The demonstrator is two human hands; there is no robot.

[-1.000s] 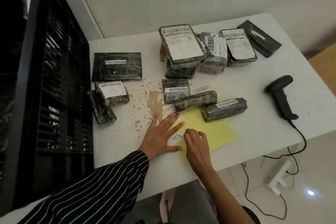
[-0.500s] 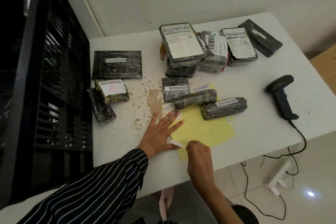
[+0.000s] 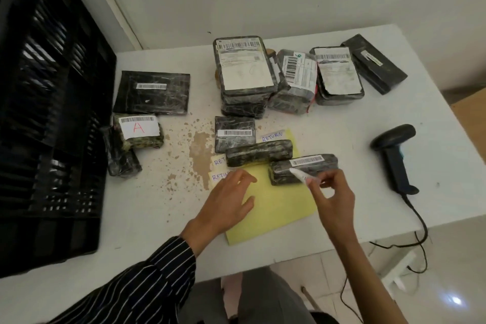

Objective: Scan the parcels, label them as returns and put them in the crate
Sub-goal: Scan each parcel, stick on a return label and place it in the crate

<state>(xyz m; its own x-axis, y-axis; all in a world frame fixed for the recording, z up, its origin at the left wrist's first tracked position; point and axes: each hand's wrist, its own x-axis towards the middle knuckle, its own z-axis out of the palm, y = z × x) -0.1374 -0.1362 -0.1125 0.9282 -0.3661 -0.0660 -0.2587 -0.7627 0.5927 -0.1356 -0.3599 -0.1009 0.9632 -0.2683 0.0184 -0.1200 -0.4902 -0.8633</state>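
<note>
- I see my right hand [image 3: 332, 198] pinching a white label strip [image 3: 302, 176] against the nearest parcel [image 3: 302, 169] on the yellow sheet [image 3: 273, 208];
- my left hand [image 3: 228, 204] lies flat, released, beside it;
- black crate [image 3: 50, 123] at far left of the surface [image 3: 315, 118].

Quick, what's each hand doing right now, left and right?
Left hand: open, flat on the yellow sheet, holding nothing.
Right hand: pinching a peeled white label beside a wrapped parcel.
</note>
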